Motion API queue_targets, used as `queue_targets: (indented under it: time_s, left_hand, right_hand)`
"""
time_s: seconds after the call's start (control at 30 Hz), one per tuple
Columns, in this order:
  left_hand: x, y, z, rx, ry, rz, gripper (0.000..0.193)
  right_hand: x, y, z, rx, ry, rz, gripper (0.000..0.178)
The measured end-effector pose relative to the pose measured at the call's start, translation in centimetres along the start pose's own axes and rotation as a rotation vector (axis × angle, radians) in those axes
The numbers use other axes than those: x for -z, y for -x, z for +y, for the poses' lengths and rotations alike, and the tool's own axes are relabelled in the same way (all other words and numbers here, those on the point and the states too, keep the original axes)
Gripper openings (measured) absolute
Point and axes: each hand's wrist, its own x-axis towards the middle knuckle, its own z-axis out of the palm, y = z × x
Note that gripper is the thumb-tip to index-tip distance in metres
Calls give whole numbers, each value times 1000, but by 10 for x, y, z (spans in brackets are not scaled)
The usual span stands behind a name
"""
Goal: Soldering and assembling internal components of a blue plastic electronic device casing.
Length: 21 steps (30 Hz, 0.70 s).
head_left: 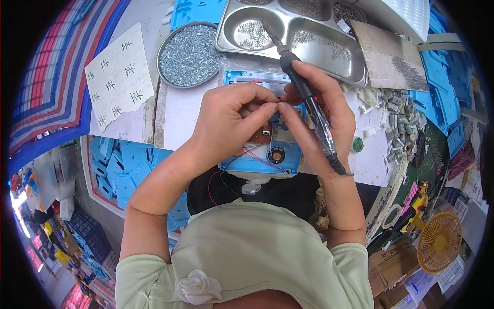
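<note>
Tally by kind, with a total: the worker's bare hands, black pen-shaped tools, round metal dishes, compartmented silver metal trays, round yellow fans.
Bare hands: 2 (left hand, right hand)
Black pen-shaped tool: 1
Round metal dish: 1
Compartmented silver metal tray: 1
Round yellow fan: 1
Total: 6

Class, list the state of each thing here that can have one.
Blue casing: open, insides exposed.
Screwdriver: in the right hand, tip off the casing.
Left hand: fingers pinched together at the casing.
Round dish: full of small metal pieces.
Metal tray: partly filled.
Paper: lying flat, edge torn.
Yellow fan: running or stopped, unclear.
</note>
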Motion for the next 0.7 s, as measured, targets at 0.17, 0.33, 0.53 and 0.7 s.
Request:
queue_targets:
  time_s: [0.17,0.33,0.53,0.7]
  left_hand:
    - [4,-1,3,-48,-156,-23,10]
    - [7,0,-1,-102,-164,18,7]
    - [7,-3,-7,-311,-343,118,10]
    - [8,-8,-7,-284,-459,84,9]
  right_hand:
    - [-4,1,6,53,53,18,55]
    - [-4,3,5,12,68,41,53]
    - [0,6,5,132,204,157,49]
    - [40,21,-2,188,209,165,43]
